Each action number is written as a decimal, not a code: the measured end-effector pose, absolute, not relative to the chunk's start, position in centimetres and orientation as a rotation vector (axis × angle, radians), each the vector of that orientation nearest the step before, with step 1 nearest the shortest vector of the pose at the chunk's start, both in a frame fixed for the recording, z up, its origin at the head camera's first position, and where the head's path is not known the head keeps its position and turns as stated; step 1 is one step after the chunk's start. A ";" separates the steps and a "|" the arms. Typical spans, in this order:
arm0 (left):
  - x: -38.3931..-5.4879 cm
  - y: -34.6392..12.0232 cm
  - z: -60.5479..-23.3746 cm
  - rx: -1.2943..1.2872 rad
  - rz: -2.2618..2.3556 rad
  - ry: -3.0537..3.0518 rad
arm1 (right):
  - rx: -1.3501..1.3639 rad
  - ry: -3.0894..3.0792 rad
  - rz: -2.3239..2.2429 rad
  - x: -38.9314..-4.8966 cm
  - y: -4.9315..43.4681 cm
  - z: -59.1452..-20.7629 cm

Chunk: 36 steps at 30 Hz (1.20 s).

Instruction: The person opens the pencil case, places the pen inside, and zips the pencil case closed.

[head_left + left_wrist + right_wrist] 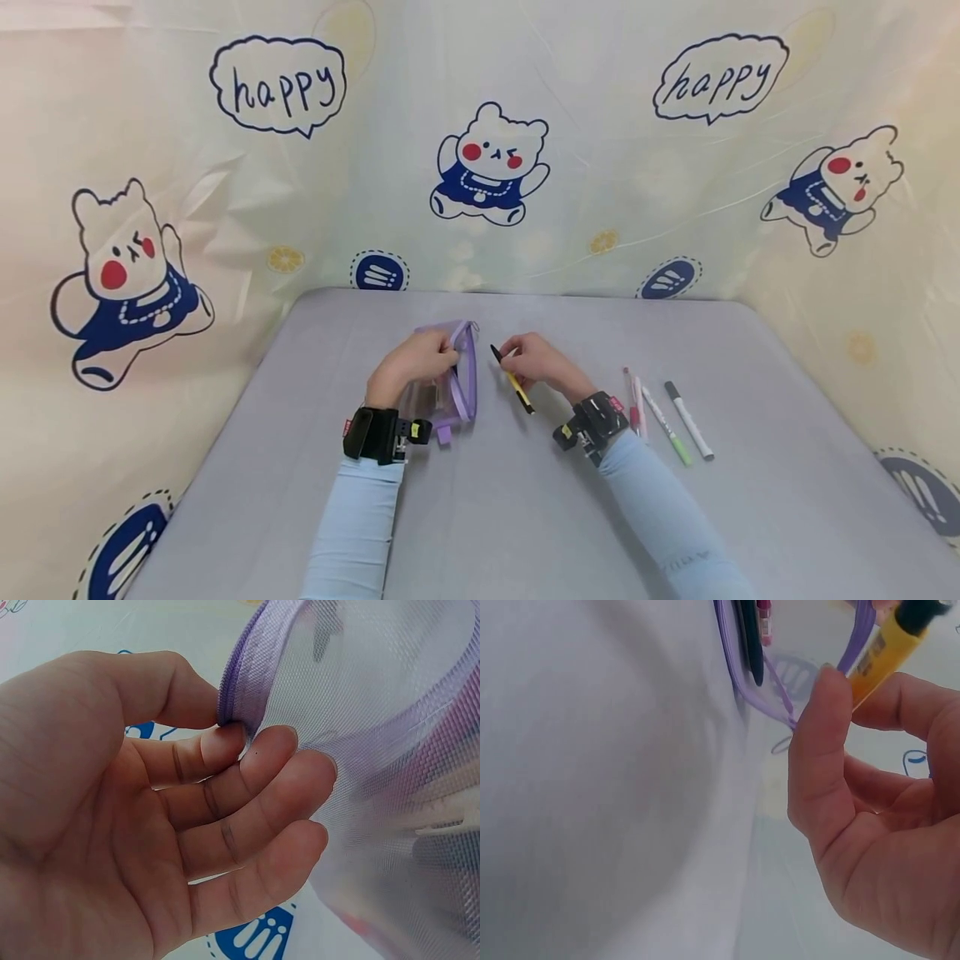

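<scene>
A purple-edged mesh pencil case (470, 387) lies on the table with its zip side open toward the right. My left hand (412, 360) pinches its zipped edge (251, 679) between thumb and index finger, while the other fingers rest against the mesh. Just right of the opening, my right hand (542, 358) holds a yellow pen (516, 385) with black ends, tilted, between thumb and fingers. In the right wrist view a dark pen (751, 645) and a pink pen (764, 626) show inside the case's mouth.
To the right of my right wrist lie several pens: pink ones (639, 408), a white one with a green end (667, 429) and a white marker with a grey cap (690, 421). A purple tab (444, 435) sticks out at the case's near end. A printed curtain (600, 167) hangs behind the grey table (480, 517).
</scene>
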<state>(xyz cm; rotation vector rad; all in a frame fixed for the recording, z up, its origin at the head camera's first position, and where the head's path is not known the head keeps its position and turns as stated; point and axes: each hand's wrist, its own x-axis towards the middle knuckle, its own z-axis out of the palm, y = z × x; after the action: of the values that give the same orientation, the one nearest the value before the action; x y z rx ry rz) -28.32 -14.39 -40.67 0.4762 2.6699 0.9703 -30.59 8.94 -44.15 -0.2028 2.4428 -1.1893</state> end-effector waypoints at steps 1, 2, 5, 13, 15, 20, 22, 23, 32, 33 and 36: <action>-28.3 -14.3 -40.6 0.469 0.970 2.668 | -0.203 2.437 -1.200 -30.6 8.8 -44.1; -28.4 -14.3 -40.7 0.462 0.970 2.665 | -0.203 2.432 -1.208 -30.6 8.6 -44.2; -28.5 -14.3 -40.7 0.451 0.963 2.665 | -0.196 2.410 -1.237 -30.8 8.2 -44.3; -28.5 -14.4 -40.9 0.455 0.969 2.667 | -0.186 2.364 -1.293 -31.5 6.4 -45.0; -28.4 -14.4 -40.9 0.448 0.971 2.663 | -0.182 2.354 -1.309 -31.6 6.0 -45.1; -28.4 -14.5 -40.7 0.450 0.969 2.660 | -0.159 2.324 -1.366 -32.1 4.9 -45.4; -28.4 -14.5 -40.7 0.454 0.968 2.661 | -0.153 2.317 -1.397 -32.2 4.4 -45.6; -28.4 -14.5 -40.7 0.454 0.969 2.660 | -0.154 2.318 -1.411 -32.3 4.2 -45.6; -28.3 -14.6 -40.6 0.430 0.983 2.639 | -0.150 2.238 -1.532 -32.3 2.8 -45.8; -28.3 -14.6 -40.6 0.429 0.984 2.637 | -0.149 2.234 -1.543 -32.3 2.7 -45.8; -28.3 -14.6 -40.6 0.426 0.989 2.630 | -0.146 2.197 -1.589 -32.2 2.3 -45.9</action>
<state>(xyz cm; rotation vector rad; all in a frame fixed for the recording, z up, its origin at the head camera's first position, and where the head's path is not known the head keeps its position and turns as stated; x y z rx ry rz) -28.29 -14.57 -40.55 0.4257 2.6299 0.9886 -32.16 2.33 -45.86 -0.1459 2.1972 -1.5888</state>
